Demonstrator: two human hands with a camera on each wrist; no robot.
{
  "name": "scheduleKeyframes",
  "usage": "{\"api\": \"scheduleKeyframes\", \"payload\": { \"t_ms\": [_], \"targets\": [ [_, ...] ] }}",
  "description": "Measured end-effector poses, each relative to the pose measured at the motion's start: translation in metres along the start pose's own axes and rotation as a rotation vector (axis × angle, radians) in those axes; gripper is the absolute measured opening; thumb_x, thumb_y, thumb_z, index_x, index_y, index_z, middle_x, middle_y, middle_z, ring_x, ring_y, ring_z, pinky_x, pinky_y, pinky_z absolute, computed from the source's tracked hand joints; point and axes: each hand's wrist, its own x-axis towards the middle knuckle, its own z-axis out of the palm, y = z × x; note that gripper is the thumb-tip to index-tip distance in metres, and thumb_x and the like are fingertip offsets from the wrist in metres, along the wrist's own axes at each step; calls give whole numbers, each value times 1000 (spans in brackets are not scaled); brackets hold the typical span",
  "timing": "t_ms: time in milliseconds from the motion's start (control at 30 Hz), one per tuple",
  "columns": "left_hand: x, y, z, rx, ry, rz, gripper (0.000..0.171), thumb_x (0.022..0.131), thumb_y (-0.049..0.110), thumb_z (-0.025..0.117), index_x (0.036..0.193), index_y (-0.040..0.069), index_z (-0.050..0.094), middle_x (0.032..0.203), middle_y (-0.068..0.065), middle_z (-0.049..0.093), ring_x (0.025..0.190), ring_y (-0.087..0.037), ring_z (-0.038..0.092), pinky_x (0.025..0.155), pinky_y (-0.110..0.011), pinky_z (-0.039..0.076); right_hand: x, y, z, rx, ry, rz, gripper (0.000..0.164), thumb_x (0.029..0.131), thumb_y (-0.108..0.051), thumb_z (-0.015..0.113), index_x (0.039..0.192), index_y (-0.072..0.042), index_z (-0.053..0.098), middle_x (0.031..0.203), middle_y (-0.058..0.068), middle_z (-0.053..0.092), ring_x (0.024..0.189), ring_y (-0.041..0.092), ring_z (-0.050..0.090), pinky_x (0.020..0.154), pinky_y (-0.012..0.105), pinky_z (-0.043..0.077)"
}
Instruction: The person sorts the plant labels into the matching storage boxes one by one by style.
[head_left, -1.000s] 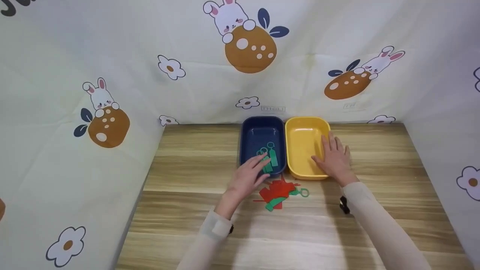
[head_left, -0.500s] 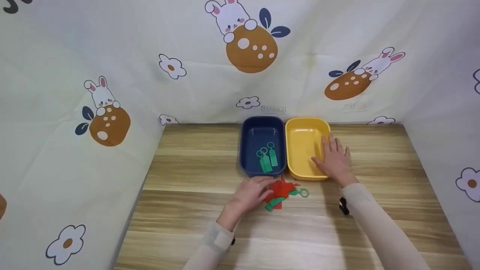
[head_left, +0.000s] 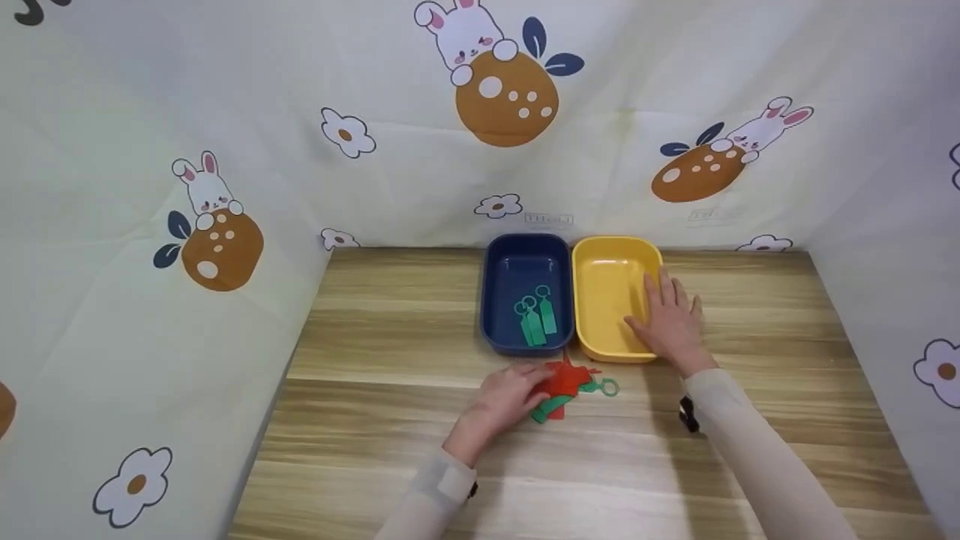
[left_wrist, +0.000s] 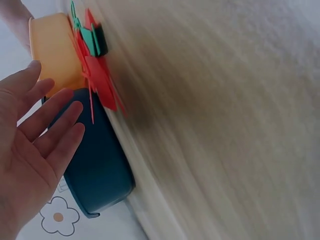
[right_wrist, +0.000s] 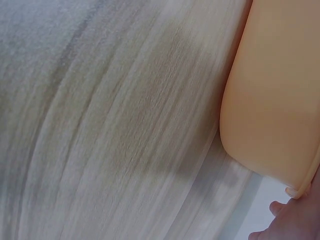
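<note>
My left hand (head_left: 508,396) is at the left side of a small pile of red tags (head_left: 570,379) and green tags (head_left: 550,409) on the table. In the left wrist view its fingers (left_wrist: 62,112) are spread and loosely bent, with nothing between them, while the red tags (left_wrist: 100,80) lie just beyond. Several green ring-ended tags (head_left: 534,326) lie inside the dark blue bin (head_left: 525,270). My right hand (head_left: 673,322) rests with extended fingers over the right rim of the yellow bin (head_left: 609,300). In the right wrist view that hand mostly falls outside the picture.
Both bins stand side by side against the back wall cloth (head_left: 405,187), which has a rabbit and flower print. The wood-grain table (head_left: 375,420) extends to both sides and in front. A green ring (head_left: 610,387) sticks out of the pile's right side.
My left hand has drawn back from over the blue bin to the pile in front of it, uncovering the green tags inside. The right hand stays on the yellow bin.
</note>
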Motion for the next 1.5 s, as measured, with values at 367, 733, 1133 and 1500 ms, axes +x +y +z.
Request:
{"api": "scheduleKeyframes", "payload": {
  "t_ms": [367, 733, 1133, 1500],
  "targets": [
    [3, 0, 17, 82, 110, -47, 36, 91, 28, 73, 126, 21, 68, 119, 4, 70, 107, -12, 67, 89, -27, 56, 1, 1, 1, 1, -3, 1, 91, 95, -49, 57, 160, -8, 10, 167, 21, -1, 150, 50, 8, 115, 75, 7],
    [4, 4, 25, 159, 166, -106, 28, 89, 26, 75, 115, 17, 71, 108, 1, 71, 94, -16, 67, 79, -27, 57, -1, 0, 0, 5, -4, 3, 89, 96, -48, 57, 160, -7, 11, 167, 21, -1, 150, 49, 7, 115, 75, 7],
    [9, 8, 28, 212, 193, -148, 25, 89, 31, 74, 110, 18, 71, 104, 2, 70, 92, -14, 66, 77, -26, 57, 0, -1, 1, -4, -5, 5, 90, 95, -49, 58, 160, -7, 12, 167, 20, 1, 150, 49, 8, 114, 76, 8],
    [16, 13, 32, 258, 211, -177, 31, 89, 40, 73, 110, 16, 70, 98, 0, 68, 90, -15, 65, 76, -25, 56, 0, 0, 2, 13, 13, -1, 90, 94, -46, 61, 159, -5, 13, 167, 21, 2, 149, 50, 10, 113, 77, 7]
  ]
}}
